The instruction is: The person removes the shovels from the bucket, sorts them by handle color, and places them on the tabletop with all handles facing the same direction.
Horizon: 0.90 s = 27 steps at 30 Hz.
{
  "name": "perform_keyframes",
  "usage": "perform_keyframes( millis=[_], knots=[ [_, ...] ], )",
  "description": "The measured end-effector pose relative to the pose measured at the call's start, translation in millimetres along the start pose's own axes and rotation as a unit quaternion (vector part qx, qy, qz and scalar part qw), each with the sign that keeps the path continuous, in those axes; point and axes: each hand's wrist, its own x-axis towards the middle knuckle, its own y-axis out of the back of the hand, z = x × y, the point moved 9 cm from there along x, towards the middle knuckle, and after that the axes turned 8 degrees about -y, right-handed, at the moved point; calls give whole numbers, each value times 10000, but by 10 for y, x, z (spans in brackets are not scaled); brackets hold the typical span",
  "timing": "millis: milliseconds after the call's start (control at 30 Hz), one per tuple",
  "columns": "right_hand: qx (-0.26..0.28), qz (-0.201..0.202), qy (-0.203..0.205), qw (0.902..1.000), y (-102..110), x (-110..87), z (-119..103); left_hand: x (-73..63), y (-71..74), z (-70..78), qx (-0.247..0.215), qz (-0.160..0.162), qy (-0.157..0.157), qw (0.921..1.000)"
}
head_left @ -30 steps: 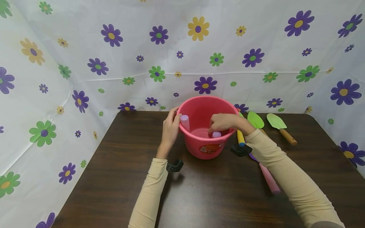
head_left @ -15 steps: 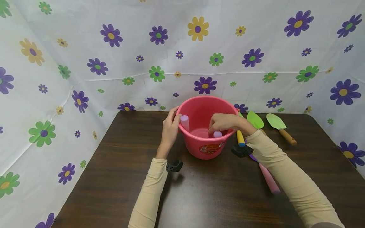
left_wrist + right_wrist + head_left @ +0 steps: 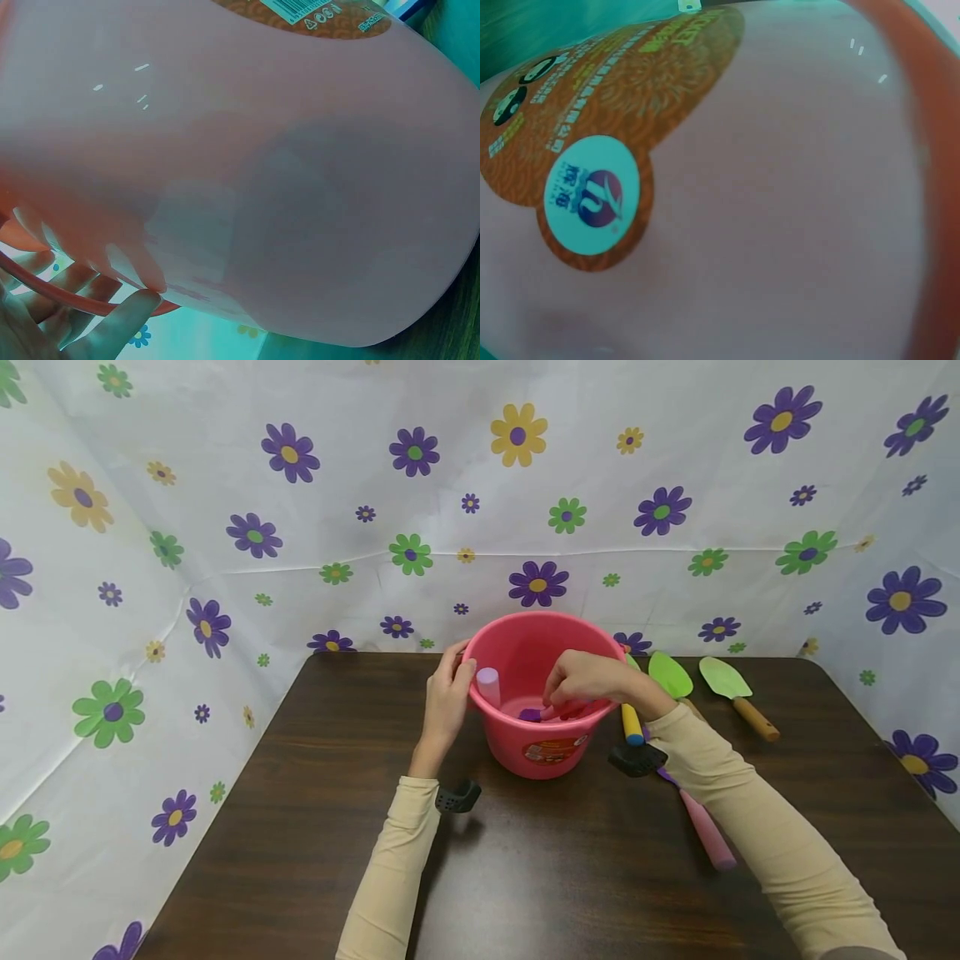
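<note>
A pink bucket (image 3: 543, 647) stands upright at the back of the table. My left hand (image 3: 447, 693) holds its left rim; in the left wrist view the fingers are at the red bucket handle (image 3: 82, 304) and the thumb touches the wall. My right hand (image 3: 581, 681) reaches inside over the right rim, pinching a pink-handled garden tool (image 3: 553, 713) with a purple part (image 3: 529, 715) low in the bucket. Much of that tool is hidden by the hand and rim. Against the left inner wall leans another handle with a lilac end (image 3: 488, 685).
Right of the bucket lie two trowels with green blades, a lime one (image 3: 670, 675) and a pale one (image 3: 725, 677). A yellow handle with a blue end (image 3: 632, 725) rests beside the bucket. A purple tool with a pink handle (image 3: 707, 831) lies under my right forearm.
My right hand has risen slightly inside the bucket. The lilac handle end beside it has gone from sight, and a purple part now shows left of the fingers. My left hand stays put.
</note>
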Motion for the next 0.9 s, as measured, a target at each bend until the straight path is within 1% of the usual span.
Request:
perform_keyframes(
  millis=[67,233,367,600,800,900],
  knots=[
    [-52,26,-8,10000,1,12,3,0,7,-4,22,11,5,10000],
    [-488,111,15,9987,-3,27,-5,2,9,-3,24,6,0,10000],
    [-759,-8,-98,9971,-34,30,5,1,3,0,8,-1,4,10000],
    [-771,-98,-304,9965,-60,30,28,2,1,-2,2,2,-8,10000],
    [-761,25,-290,9967,-41,26,14,1,-1,-7,14,12,13,10000],
    [-710,17,-282,9971,-36,26,13,4,-4,-7,21,2,1,10000]
  ],
)
